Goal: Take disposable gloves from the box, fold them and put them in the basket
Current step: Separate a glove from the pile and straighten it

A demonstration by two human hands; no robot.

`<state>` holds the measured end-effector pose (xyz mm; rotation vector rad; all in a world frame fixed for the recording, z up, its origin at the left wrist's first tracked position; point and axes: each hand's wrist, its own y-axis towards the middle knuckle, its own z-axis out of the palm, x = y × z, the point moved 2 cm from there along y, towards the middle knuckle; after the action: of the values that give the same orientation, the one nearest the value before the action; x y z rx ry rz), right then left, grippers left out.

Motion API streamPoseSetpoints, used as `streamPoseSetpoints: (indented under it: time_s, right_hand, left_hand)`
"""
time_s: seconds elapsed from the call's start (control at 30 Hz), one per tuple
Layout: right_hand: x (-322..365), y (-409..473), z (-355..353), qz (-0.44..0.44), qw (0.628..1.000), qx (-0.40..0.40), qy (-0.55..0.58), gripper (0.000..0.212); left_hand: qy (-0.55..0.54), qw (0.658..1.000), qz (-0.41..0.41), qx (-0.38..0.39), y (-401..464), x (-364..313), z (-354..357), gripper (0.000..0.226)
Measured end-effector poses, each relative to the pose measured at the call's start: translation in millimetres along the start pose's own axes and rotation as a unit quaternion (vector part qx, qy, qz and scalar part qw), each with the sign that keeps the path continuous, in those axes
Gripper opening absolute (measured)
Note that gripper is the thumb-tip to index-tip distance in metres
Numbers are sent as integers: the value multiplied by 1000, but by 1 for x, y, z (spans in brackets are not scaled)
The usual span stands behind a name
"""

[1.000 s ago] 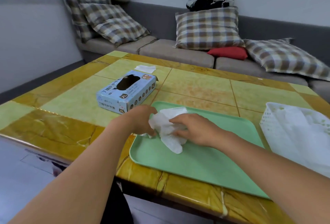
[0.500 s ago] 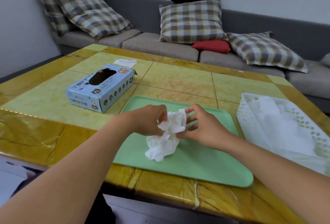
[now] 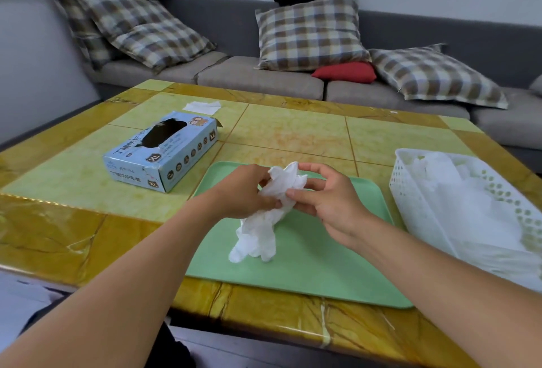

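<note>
I see both hands at the centre of the frame, over the green tray [image 3: 322,268]. My left hand [image 3: 243,191] pinches the crumpled white glove [image 3: 264,221] near its upper part, and my right hand [image 3: 328,200] pinches it from the other side; its lower end hangs down to the tray. The blue glove box [image 3: 164,153] lies left of centre on the worktop [image 3: 293,133]. The white basket [image 3: 422,203], holding white gloves, sits at the right edge.

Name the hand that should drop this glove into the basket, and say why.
Right. The right hand already pinches the glove and is nearer the white basket at the table's right edge; the left hand would have to cross over it.
</note>
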<state>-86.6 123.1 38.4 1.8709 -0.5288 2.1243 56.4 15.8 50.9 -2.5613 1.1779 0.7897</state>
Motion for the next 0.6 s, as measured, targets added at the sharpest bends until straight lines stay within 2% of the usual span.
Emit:
streamPoseSetpoints:
  time_s: [0.17, 0.33, 0.5, 0.6]
  right_hand:
    - [12, 5, -14, 15, 999, 5, 37, 49]
    - [25, 1, -35, 18, 1000, 9, 1, 49]
    - [50, -17, -58, 6, 999, 18, -28, 48]
    - [77, -26, -78, -34, 999, 0, -9, 48]
  left_hand:
    - [-58, 998, -12, -9, 0, 2, -12, 12]
    - [-59, 997, -31, -34, 1, 13, -20, 28]
    - [102, 987, -83, -97, 2, 33, -28, 28]
    - [171, 969, -149, -96, -2, 41, -33, 6]
